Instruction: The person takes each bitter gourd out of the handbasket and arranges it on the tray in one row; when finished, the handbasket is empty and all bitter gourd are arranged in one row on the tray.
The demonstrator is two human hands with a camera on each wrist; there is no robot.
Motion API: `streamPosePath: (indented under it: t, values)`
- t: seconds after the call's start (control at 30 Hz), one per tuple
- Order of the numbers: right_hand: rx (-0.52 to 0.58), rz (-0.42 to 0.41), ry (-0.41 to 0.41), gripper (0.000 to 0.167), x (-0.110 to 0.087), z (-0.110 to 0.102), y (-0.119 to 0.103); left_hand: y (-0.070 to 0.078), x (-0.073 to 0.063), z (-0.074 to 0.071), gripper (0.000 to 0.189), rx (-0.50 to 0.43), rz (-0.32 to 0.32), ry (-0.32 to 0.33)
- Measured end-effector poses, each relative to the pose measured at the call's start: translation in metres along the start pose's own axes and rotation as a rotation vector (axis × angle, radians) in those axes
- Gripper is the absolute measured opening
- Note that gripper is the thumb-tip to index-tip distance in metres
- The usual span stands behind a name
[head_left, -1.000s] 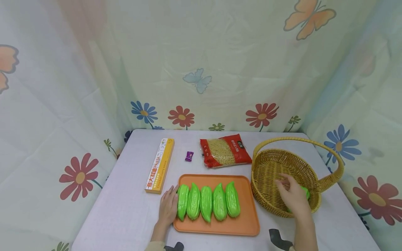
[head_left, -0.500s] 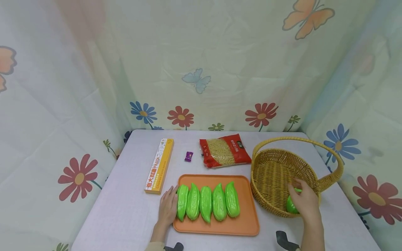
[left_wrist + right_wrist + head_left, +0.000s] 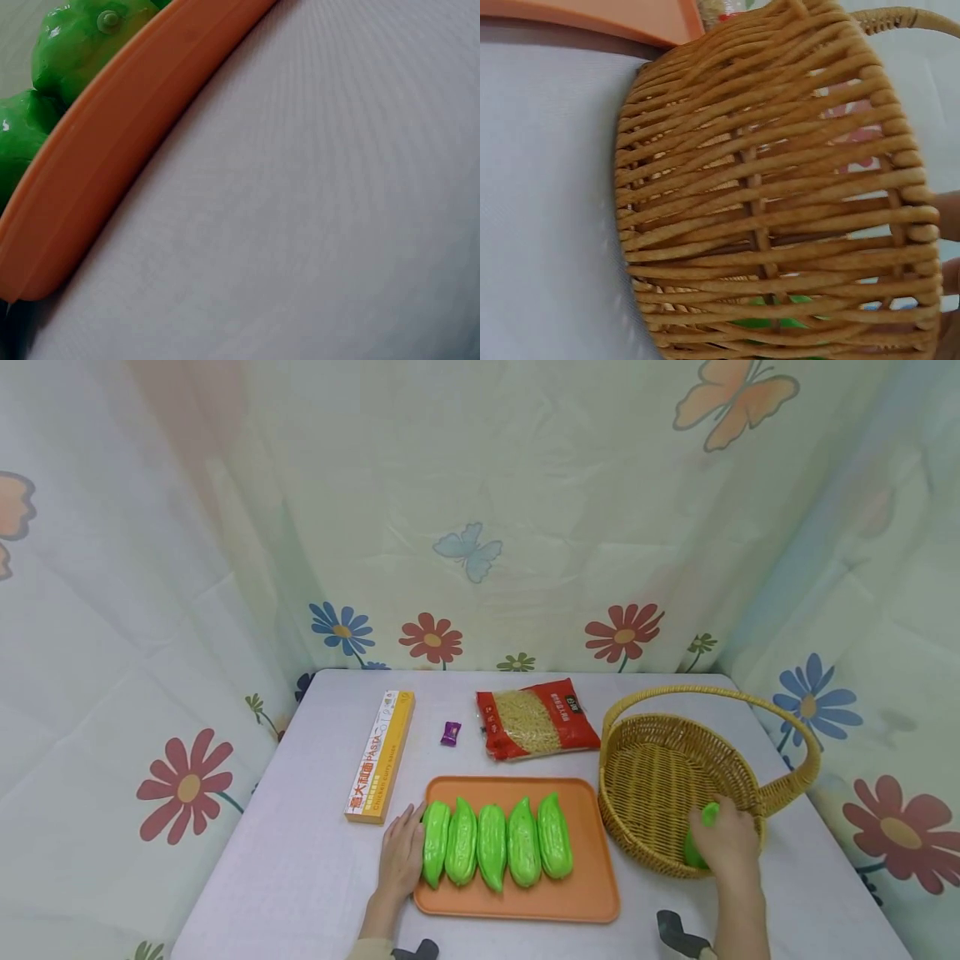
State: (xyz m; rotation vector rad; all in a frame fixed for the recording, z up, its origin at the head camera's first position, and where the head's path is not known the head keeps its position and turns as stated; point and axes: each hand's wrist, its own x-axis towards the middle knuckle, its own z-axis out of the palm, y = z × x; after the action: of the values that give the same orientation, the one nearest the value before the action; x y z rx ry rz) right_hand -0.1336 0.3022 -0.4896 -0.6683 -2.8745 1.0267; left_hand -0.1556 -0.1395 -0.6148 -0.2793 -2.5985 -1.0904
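Note:
Inside the wicker basket (image 3: 652, 768) at the right of the table, my right hand (image 3: 723, 839) grips a green bitter melon (image 3: 694, 852), its tip showing beside the thumb. In the right wrist view the basket wall (image 3: 765, 202) hides most of this hand; green bitter melon (image 3: 780, 322) shows through the weave. Fingers (image 3: 950, 225) appear at that view's right edge. My left hand (image 3: 401, 852) rests with extended fingers on the left edge of the orange tray (image 3: 592, 893). Several bitter melons (image 3: 492, 847) lie side by side on the tray.
Behind the tray lie a red bag of pasta (image 3: 536, 720), a small purple wrapped candy (image 3: 451, 733) and a long yellow-and-white pasta box (image 3: 381, 756). The basket's tall handle (image 3: 690, 692) arches over its far side. A patterned curtain surrounds the table.
My right hand has moved right and slightly down inside the basket and has closed around the bitter melon there. My left hand has stayed at the tray's edge.

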Motion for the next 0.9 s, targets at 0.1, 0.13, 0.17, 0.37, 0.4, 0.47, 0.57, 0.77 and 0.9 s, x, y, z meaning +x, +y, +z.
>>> streamPosePath:
  t: [0.1,0.13,0.17,0.37,0.4,0.47,0.57,0.77,0.9]
  values:
    - [-0.013,0.017,0.014,0.061,0.002,0.004,0.000,-0.001,0.000,0.000,0.041,0.002,0.000,0.001]
    - [-0.014,0.026,0.021,0.061,0.002,0.006,-0.001,-0.001,0.000,0.000,0.041,0.000,0.001,0.002]
    - [-0.016,0.032,0.023,0.061,0.002,0.007,-0.001,-0.001,0.000,0.000,0.041,-0.001,0.001,0.003]
    - [-0.044,0.047,0.031,0.065,0.004,0.010,-0.004,-0.002,0.000,0.001,0.041,0.003,0.001,0.003]
    - [-0.047,0.047,0.032,0.066,0.005,0.011,-0.004,-0.002,0.000,0.001,0.041,0.005,0.000,0.002]
    - [-0.049,0.047,0.034,0.067,0.007,0.012,-0.003,-0.002,0.000,0.001,0.041,0.005,-0.001,0.002]
    - [-0.040,0.058,0.041,0.070,0.009,0.014,-0.002,-0.002,0.000,0.001,0.041,0.009,-0.001,0.000]
    - [-0.006,0.079,0.015,0.079,0.014,0.020,0.002,-0.001,0.000,0.000,0.041,0.003,-0.006,-0.011]
    - [-0.018,0.045,-0.072,0.082,0.019,0.023,0.006,-0.001,0.000,0.000,0.041,0.004,-0.001,-0.009]
